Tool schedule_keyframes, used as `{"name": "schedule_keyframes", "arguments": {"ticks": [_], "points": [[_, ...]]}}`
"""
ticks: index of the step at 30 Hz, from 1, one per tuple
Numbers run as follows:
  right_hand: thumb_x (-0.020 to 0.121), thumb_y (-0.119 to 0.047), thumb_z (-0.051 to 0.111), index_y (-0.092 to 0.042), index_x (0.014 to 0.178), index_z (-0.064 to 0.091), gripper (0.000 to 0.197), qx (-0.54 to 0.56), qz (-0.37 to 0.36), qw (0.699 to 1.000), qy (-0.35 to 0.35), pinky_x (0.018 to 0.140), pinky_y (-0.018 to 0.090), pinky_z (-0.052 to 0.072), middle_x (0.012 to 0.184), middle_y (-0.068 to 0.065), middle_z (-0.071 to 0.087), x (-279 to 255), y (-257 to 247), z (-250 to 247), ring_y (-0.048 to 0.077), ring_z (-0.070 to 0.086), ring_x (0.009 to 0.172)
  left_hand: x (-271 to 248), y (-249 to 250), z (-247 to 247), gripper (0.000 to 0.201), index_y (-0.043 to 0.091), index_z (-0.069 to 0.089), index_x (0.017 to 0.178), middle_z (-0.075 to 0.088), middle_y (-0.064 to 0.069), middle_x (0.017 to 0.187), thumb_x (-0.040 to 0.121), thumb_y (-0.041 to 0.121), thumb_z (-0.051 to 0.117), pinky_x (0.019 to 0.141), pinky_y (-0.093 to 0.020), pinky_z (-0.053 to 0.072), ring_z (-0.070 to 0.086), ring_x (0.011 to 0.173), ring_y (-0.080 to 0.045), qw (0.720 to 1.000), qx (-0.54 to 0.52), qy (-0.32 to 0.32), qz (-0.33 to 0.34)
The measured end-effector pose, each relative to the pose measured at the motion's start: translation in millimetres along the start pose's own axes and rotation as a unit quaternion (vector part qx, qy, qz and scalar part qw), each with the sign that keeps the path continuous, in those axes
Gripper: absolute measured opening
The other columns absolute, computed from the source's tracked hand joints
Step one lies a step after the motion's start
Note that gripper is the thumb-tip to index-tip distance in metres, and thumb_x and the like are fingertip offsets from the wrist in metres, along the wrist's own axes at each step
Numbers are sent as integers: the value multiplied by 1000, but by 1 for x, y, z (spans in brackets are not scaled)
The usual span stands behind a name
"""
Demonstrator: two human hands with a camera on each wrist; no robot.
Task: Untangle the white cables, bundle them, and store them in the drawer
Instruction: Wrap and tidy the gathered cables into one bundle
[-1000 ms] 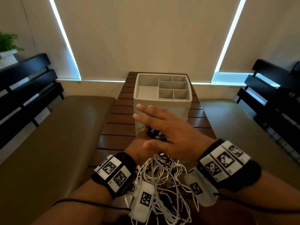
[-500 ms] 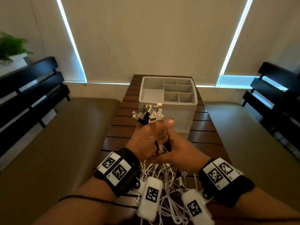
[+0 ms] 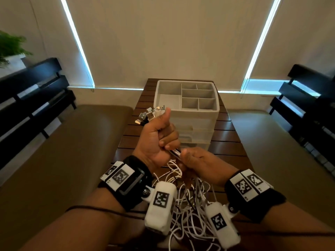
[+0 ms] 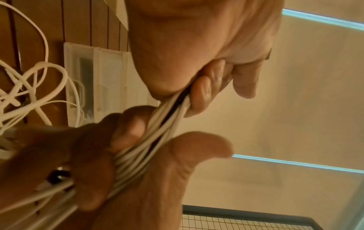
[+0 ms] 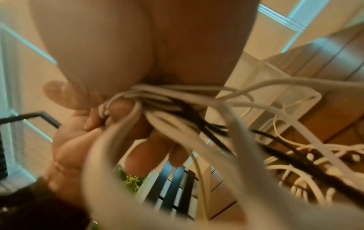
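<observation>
Several white cables, with a black one among them, hang in a tangle (image 3: 181, 200) over the table's near end. My left hand (image 3: 161, 138) grips them in a raised fist, and their connector ends (image 3: 150, 115) stick out above the thumb. Just below, my right hand (image 3: 190, 158) holds the same strands. In the left wrist view the taut strands (image 4: 165, 124) run from my left fingers (image 4: 202, 93) down into my right hand (image 4: 138, 155). The right wrist view shows the cables (image 5: 167, 96) crossing my right palm. The white drawer unit (image 3: 194, 131) stands behind both hands, drawers closed.
The drawer unit has an open compartment tray (image 3: 213, 113) on top. It stands on a dark slatted wooden table (image 3: 228, 140) between two tan benches (image 3: 72, 160). Black slatted racks line both walls, and a potted plant (image 3: 10, 48) sits at far left.
My right hand, spread over the left a second ago, has dropped and closed on the cables below the left fist. The left hand has lifted the connector ends higher.
</observation>
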State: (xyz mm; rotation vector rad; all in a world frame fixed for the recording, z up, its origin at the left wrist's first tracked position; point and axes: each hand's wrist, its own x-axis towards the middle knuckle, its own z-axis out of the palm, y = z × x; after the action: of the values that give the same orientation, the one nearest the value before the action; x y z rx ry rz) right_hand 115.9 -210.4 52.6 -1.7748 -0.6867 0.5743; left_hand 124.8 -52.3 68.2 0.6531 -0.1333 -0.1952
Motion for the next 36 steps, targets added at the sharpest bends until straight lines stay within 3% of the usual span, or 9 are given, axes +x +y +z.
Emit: {"name": "schedule_keyframes", "arguments": {"ticks": [4,9,12,16,19,24,27,32,36], "points": [[94,-39,49,6,88,48,45,114,11,993,-42,53,29,45,67,18,47,-4,5,2,23,51,53,2,5,-5,51,20,34,47,29,9,36,87,35,61,30,-16,22,27,27,-3,1000,-19,-3,0],[98,-40,43,-12,95,56,31,-245,-45,967,60,60,26,39,72,1,56,7,5,2,7,48,59,2,5,-5,46,20,36,53,30,8,39,84,40,64,34,-18,31,30,32,-5,994,-31,93,39],[98,-44,40,-11,94,54,36,-310,-82,943,86,60,30,38,76,1,60,9,13,3,13,52,64,-3,-2,-2,46,21,40,57,32,6,44,81,51,66,48,-23,41,39,42,-9,982,-26,186,35],[92,-62,28,-22,91,49,45,-402,-99,907,74,61,29,39,78,-7,58,7,18,9,8,50,64,-3,-7,-6,55,23,32,52,25,7,39,81,53,68,34,-20,27,26,32,-7,978,-22,208,7],[96,-47,42,-27,81,57,30,-136,-25,990,30,62,18,42,68,-13,60,6,2,5,-2,53,61,0,-8,-10,56,22,26,53,22,8,36,87,43,65,30,-16,20,20,28,-7,987,-11,159,-2],[92,-36,51,-11,80,62,31,57,81,990,-99,63,27,49,72,14,63,5,-12,0,17,60,59,-2,-8,-8,56,22,29,43,20,8,36,83,38,65,33,-15,16,20,27,-6,992,20,120,-23],[99,-32,46,-5,91,56,30,-138,23,990,-19,60,27,44,74,10,57,14,0,5,16,52,60,3,-3,-7,44,19,45,50,29,7,41,83,37,69,36,-19,24,28,32,-6,981,44,190,-11],[98,-49,36,-16,113,52,39,-440,-92,890,71,67,32,45,94,4,67,18,29,15,22,62,79,4,-11,-14,44,13,66,105,48,2,67,82,50,70,38,-20,37,35,36,-7,944,44,325,-38],[90,-64,29,-23,108,52,51,-437,-139,887,62,63,36,47,84,1,66,18,28,11,18,58,70,2,-4,-17,39,21,45,65,24,8,39,84,46,67,31,-19,21,20,29,-7,960,48,267,-72]]}}
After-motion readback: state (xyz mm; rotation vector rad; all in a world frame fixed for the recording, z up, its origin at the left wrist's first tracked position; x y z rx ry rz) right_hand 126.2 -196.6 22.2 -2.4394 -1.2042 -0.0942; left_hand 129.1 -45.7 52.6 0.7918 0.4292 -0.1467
